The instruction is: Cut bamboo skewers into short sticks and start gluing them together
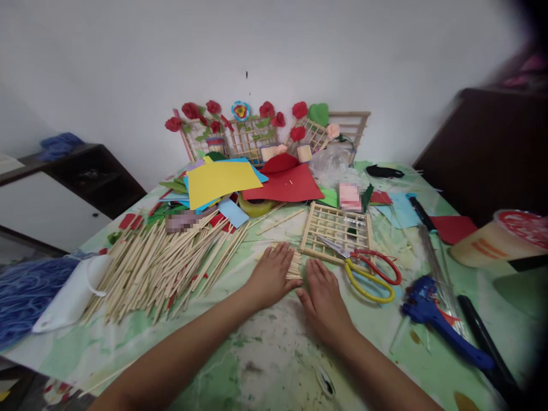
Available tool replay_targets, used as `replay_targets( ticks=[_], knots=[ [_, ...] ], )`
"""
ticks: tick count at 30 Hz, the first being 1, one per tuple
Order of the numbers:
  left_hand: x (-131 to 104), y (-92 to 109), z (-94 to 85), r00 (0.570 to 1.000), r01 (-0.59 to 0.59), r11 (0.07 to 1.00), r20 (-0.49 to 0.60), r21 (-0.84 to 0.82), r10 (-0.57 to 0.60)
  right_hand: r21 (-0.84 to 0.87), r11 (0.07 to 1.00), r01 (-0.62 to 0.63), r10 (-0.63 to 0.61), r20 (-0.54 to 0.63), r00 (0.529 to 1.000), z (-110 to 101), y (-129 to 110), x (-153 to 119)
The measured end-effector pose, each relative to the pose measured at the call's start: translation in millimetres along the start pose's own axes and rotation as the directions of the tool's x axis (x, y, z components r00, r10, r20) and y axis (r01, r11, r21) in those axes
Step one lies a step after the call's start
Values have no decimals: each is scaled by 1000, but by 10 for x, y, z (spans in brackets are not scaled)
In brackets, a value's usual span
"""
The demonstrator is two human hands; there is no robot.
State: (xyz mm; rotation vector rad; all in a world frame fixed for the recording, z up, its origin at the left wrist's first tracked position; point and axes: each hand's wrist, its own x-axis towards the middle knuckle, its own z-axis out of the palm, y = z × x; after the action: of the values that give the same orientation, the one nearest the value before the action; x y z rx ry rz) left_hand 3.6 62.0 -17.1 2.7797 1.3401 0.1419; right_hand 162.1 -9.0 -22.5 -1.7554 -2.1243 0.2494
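My left hand (272, 275) lies palm down over a small row of short wooden sticks (294, 265), its fingers on them and its thumb along their near edge. Just right of the sticks, my right hand (325, 297) rests on the table with its fingers stretched forward, holding nothing visible. The thumbs are close to each other. A wooden stick lattice (338, 231) lies beyond my right hand. Scissors (370, 274) with red and yellow handles rest against its near right corner. A large pile of loose sticks (158, 268) spreads to the left.
Coloured paper (222, 180) and a yellow tape roll (257, 206) lie behind. Lattices with paper flowers (252, 137) lean on the wall. On the right are a blue glue gun (445, 325), glue sticks (440, 274) and a cup (500, 240). Blue cord (36, 294) sits far left.
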Motion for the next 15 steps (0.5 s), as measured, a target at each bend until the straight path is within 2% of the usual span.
replay_targets(
  ticks=[6, 10, 12, 15],
  knots=[
    [-50, 13, 24, 999, 2, 1000, -52, 10, -1, -5, 1000, -26, 26, 109, 994, -109, -53, 15],
    [-53, -10, 67, 989, 98, 995, -114, 23, -95, -10, 999, -39, 40, 174, 984, -152, -87, 33],
    [-45, -10, 99, 989, 115, 993, -98, 25, -112, -11, 1000, -29, 31, 184, 982, -148, -97, 40],
    [-40, 19, 142, 994, 76, 997, -74, 14, -75, -2, 1000, -10, 10, 181, 983, -129, -105, 48]
  ],
)
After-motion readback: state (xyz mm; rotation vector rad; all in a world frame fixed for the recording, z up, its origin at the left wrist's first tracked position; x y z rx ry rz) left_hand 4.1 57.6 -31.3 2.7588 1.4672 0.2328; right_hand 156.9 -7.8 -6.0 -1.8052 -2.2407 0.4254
